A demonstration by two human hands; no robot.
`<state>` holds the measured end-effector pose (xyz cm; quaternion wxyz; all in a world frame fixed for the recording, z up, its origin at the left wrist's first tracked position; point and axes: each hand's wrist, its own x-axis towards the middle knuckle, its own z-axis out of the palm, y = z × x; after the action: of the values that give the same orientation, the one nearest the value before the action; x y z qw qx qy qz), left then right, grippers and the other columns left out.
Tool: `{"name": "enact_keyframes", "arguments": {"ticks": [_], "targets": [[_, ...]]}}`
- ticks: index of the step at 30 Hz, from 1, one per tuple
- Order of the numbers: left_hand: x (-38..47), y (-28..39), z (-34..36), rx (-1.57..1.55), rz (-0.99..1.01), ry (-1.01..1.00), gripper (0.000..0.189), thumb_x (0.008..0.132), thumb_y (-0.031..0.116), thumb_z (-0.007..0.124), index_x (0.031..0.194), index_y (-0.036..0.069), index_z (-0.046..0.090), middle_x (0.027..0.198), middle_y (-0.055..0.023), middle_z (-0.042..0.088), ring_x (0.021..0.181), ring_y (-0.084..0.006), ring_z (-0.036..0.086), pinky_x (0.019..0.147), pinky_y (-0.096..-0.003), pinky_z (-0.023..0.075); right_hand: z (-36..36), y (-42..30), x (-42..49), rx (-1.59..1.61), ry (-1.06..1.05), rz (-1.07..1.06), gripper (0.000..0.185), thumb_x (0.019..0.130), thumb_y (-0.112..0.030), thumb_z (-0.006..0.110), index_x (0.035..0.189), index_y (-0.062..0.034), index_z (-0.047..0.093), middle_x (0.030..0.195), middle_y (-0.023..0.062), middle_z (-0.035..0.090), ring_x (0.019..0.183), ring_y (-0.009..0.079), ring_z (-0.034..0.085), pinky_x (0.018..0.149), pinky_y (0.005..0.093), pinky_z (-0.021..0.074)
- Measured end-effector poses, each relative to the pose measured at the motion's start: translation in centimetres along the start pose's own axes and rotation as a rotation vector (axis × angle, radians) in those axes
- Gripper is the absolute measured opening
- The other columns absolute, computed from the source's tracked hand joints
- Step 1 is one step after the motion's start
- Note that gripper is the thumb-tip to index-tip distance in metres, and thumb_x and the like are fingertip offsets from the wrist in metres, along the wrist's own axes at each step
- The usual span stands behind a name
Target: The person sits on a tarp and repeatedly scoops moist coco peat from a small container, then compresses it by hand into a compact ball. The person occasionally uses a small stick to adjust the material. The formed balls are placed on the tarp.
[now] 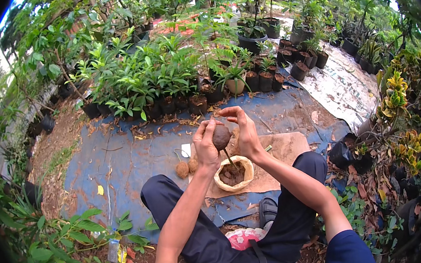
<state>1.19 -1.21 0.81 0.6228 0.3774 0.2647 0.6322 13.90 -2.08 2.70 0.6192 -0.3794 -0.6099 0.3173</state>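
Note:
My left hand (207, 141) holds up a dark brown, soil-coloured ball (221, 137), its fingers around the left side and top. A thin stem hangs below the ball toward a pale bag with a rolled rim (251, 175), which holds brown soil (233, 174). My right hand (244, 130) is raised at the right of the ball, fingers curved over toward its top; whether they touch it I cannot tell. Two fibrous brown balls (182, 170) lie left of the bag, one with a thin stem. Another fibrous ball shows partly behind my right hand.
A brown board or sheet (287, 143) lies under the bag on a blue tarp (121, 151). A white card (186, 150) lies near the fibrous balls. Potted plants (197, 104) line the tarp's far edge. A plastic bottle (113, 250) is at lower left; leafy plants stand right.

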Motion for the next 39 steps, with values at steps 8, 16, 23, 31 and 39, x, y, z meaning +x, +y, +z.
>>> {"name": "enact_keyframes", "arguments": {"ticks": [8, 16, 23, 31, 39], "targets": [[0.1, 0.3, -0.1, -0.135, -0.268, 0.129, 0.02, 0.099, 0.02, 0.053, 0.108, 0.004, 0.062, 0.1, -0.0052, 0.065, 0.092, -0.0138, 0.063, 0.08, -0.0321, 0.0545, 0.0, -1.5, -0.6, -0.264, -0.071, -0.313, 0.05, 0.107, -0.04, 0.036, 0.115, 0.0028, 0.061, 0.116, 0.022, 0.064, 0.111, 0.0361, 0.064, 0.096, 0.0413, 0.0486], [-0.5, -2.0, 0.2, 0.093, 0.049, 0.075, 0.061, 0.107, 0.055, 0.031, 0.142, 0.005, 0.038, 0.124, -0.0136, 0.05, 0.113, -0.0227, 0.054, 0.101, -0.0373, 0.043, 1.8, -1.0, -1.2, -0.184, 0.055, 0.022, 0.047, 0.105, -0.035, 0.045, 0.12, 0.0046, 0.065, 0.109, 0.0201, 0.071, 0.103, 0.0271, 0.067, 0.091, 0.0359, 0.0505], [0.1, -3.7, 0.6, 0.088, 0.162, 0.201, 0.063, 0.107, 0.057, 0.027, 0.137, 0.004, 0.043, 0.128, -0.0104, 0.052, 0.121, -0.0199, 0.05, 0.109, -0.0345, 0.0355, 1.6, -0.7, -1.2, -0.071, 0.086, 0.259, 0.045, 0.101, -0.038, 0.056, 0.106, 0.0038, 0.073, 0.079, 0.0131, 0.072, 0.077, 0.0128, 0.063, 0.072, 0.0293, 0.0509], [-0.5, -1.8, 1.2, -0.158, -0.109, 0.045, 0.062, 0.11, 0.05, 0.021, 0.141, 0.002, 0.045, 0.142, -0.0116, 0.051, 0.132, -0.0213, 0.047, 0.115, -0.0353, 0.0363, 0.7, 0.4, 0.1, -0.034, -0.051, -0.354, 0.036, 0.092, -0.03, 0.061, 0.099, 0.0039, 0.073, 0.091, 0.0158, 0.074, 0.084, 0.0241, 0.071, 0.078, 0.0347, 0.0542], [-1.1, -1.7, 1.7, 0.0, 0.002, 0.096, 0.066, 0.11, 0.049, 0.018, 0.146, -0.001, 0.043, 0.154, -0.0119, 0.042, 0.139, -0.0213, 0.042, 0.12, -0.035, 0.0301, 0.9, 1.5, -0.5, -0.05, -0.05, -0.307, 0.017, 0.084, -0.013, 0.062, 0.084, 0.0026, 0.07, 0.082, 0.0143, 0.071, 0.071, 0.0252, 0.069, 0.068, 0.0331, 0.0527]]}}
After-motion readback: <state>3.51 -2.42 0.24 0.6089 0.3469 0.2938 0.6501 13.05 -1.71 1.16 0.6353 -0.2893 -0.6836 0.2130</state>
